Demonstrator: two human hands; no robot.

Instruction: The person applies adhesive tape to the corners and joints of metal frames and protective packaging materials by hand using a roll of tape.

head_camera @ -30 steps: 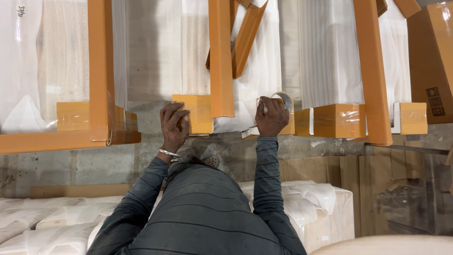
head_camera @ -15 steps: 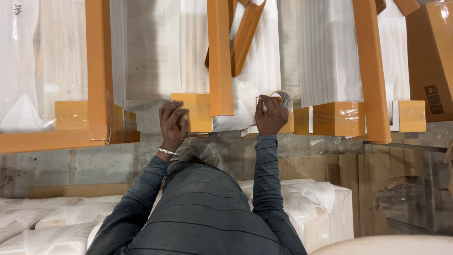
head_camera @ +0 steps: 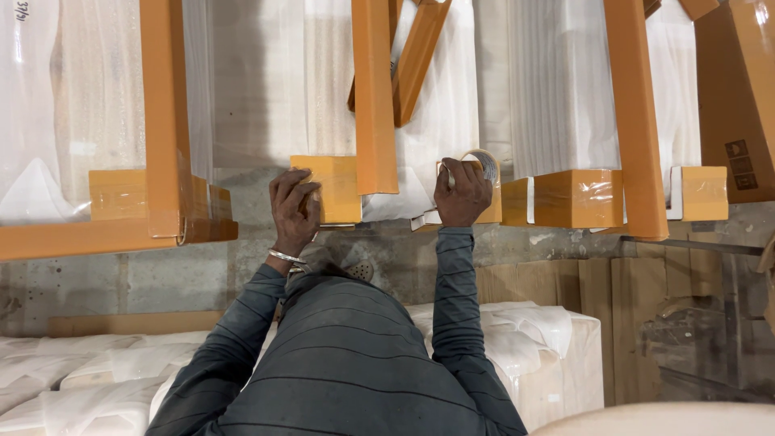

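Observation:
My right hand (head_camera: pixel 462 194) grips a roll of clear packing tape (head_camera: pixel 484 165) against an orange cardboard corner piece (head_camera: pixel 492 211) on a plastic-wrapped white bundle (head_camera: pixel 440 121). My left hand (head_camera: pixel 295 206), with a metal bracelet on its wrist, is curled over the left edge of another orange corner piece (head_camera: pixel 337 187). A long orange edge strip (head_camera: pixel 373 97) runs away from that piece between my two hands. Both sleeves are dark grey with thin stripes.
More wrapped white bundles with orange edge strips (head_camera: pixel 634 113) (head_camera: pixel 161 121) lie to either side. A brown carton (head_camera: pixel 739 105) sits far right. White wrapped packs (head_camera: pixel 533 339) lie below, on a bare concrete floor (head_camera: pixel 161 274), beside flat cardboard sheets (head_camera: pixel 597 299).

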